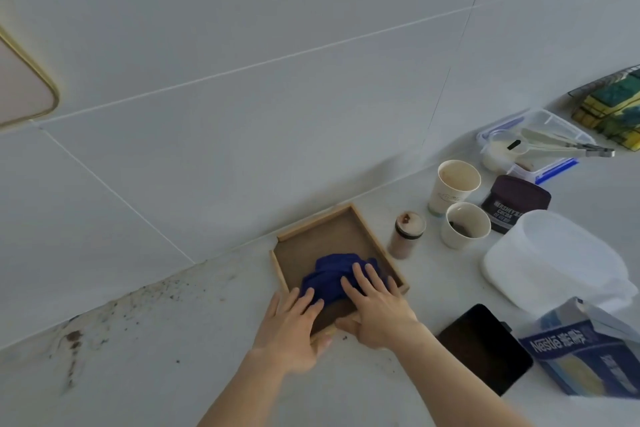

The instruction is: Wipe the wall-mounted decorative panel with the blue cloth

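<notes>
A person's two bare hands rest on a wooden tray (363,229) that lies flat on the pale counter (207,340), its far edge close to the tiled wall (277,97). A crumpled blue cloth (332,274) sits inside the tray, toward its near half. The right hand (377,308) lies flat on the cloth with fingers spread, pressing it down rather than gripping it; its thumb reaches to the tray's near rim. The left hand (291,326) is also released and spread, its fingertips touching the cloth's near-left edge while the palm covers the tray's near-left corner.

A panel with a gold rim (20,87) hangs on the wall at the far left, well apart from the hands and cloth.

Brown specks and stains mark the counter to the left of the tray. To the right of the tray stand a small jar (407,234), two paper cups (453,185) (465,225), and a dark cocoa tub (514,203). Farther right are a clear box with tongs (540,146), stacked sponges (613,107), a white plastic container (550,260), a dark phone (485,347) and a blue Nestle carton (585,354).
</notes>
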The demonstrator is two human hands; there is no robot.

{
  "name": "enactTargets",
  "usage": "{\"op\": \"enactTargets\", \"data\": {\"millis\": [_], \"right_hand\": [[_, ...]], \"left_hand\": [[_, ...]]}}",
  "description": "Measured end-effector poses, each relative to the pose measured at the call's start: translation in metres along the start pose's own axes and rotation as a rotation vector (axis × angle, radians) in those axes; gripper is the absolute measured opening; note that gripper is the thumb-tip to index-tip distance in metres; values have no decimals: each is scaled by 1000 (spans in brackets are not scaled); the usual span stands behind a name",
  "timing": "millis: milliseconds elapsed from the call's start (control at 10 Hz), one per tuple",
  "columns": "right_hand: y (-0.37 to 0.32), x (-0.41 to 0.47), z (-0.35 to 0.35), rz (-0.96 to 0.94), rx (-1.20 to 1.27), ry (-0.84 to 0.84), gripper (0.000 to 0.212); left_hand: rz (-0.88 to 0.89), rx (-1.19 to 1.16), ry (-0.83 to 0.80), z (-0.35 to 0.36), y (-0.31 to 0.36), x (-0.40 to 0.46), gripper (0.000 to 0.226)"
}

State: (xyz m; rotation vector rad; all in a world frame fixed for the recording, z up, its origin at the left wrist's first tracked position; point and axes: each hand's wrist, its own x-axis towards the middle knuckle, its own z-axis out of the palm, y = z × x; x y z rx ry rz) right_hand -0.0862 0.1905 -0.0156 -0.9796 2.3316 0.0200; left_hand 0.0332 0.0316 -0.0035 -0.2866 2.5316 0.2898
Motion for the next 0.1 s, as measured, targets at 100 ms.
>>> {"op": "enactTargets", "data": {"millis": [100], "right_hand": [[-6,-1,-3,27,19,8,96]], "left_hand": [[-10,-4,27,-5,-2,-8,80]]}}
